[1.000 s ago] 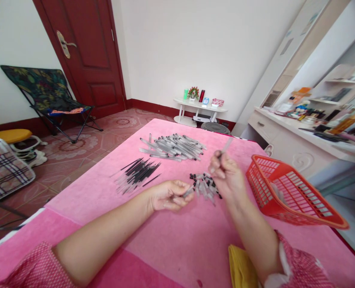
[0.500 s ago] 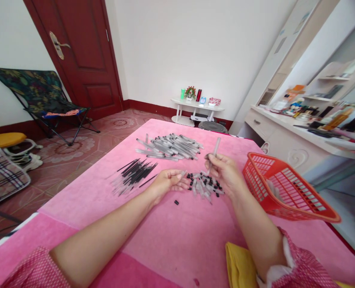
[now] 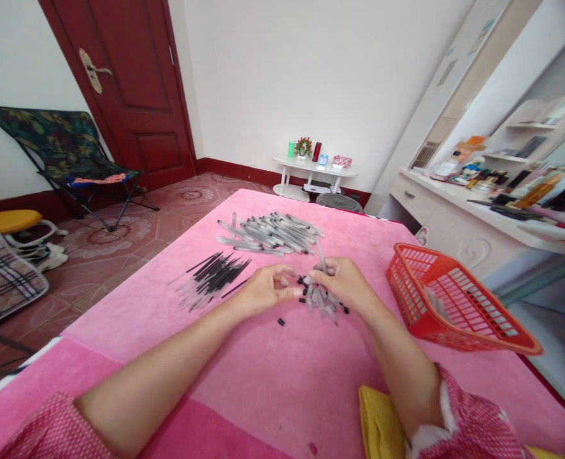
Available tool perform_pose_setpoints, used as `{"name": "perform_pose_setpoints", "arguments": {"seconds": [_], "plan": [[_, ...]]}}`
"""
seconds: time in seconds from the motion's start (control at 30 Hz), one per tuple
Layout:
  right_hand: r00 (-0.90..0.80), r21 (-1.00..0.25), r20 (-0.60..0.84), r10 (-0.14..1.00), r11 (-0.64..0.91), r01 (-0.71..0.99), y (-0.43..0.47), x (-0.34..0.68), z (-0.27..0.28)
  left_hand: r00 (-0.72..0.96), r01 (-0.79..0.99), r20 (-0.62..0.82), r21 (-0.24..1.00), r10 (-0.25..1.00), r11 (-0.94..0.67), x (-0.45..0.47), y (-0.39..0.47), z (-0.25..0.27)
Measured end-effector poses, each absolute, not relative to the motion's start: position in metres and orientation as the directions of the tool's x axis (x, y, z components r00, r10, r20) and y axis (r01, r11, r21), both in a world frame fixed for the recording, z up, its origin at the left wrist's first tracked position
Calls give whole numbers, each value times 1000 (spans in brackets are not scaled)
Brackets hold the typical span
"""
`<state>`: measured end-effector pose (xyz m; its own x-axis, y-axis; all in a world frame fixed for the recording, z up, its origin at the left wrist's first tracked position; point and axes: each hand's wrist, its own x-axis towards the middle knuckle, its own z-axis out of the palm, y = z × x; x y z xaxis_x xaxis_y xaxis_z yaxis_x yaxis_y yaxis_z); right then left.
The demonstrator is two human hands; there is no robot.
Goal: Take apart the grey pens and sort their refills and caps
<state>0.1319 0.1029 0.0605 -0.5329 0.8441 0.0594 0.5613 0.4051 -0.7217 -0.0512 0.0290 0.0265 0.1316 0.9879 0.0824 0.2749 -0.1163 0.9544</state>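
The head view showed a pink-covered table filling the lower half of the frame. At the far left stood a folding chair, with a dark red door beside it in the upper left. On the cloth, left of centre, lay a fan of thin black refills, and above it, near the centre, a heap of clear pen barrels.

The left hand rested at the centre of the frame, its fingers curled inward toward the thumb; whether it pinched anything could not be told, since the fingertips were blurred. A single loose black cap lay on the cloth just below it. Directly right of that hand sat a small pile of clear and black pen parts, partly hidden under the right hand. The right hand was closed around one clear barrel, held roughly upright with its top end pointing toward the heap (its lower end hidden in the fingers).

Further right, a red plastic basket rested on the table's edge, and a yellow object lay at the lower right.
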Motion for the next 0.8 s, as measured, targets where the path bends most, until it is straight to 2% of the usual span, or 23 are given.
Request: {"name": "perform_pose_setpoints", "arguments": {"seconds": [0.07,0.17,0.3,0.43,0.53,0.6,0.7,0.8], "plan": [[-455,-603,59,888,395,693,112,146,69,269,496,27,853,963,-162,-62,27,37],[-416,-445,-8,909,370,816,125,163,75,445,649,-109,723,889,-237,-71,22,48],[-426,-331,-88,900,377,865,131,171,72,485,675,-103,675,869,-297,-66,15,47],[-411,-318,-100,906,363,876,129,168,72,447,617,-80,748,891,-243,-54,18,33],[-401,-355,-88,912,347,868,128,167,74,250,552,75,808,965,-205,-42,27,21],[-398,-383,-73,915,343,858,127,166,75,143,465,214,847,966,-257,-34,31,14],[-414,-428,-44,909,357,830,127,166,74,145,394,368,830,919,-394,-28,33,8],[-449,-463,-9,893,395,794,126,164,72,216,511,430,715,877,-477,-30,28,7]]}}
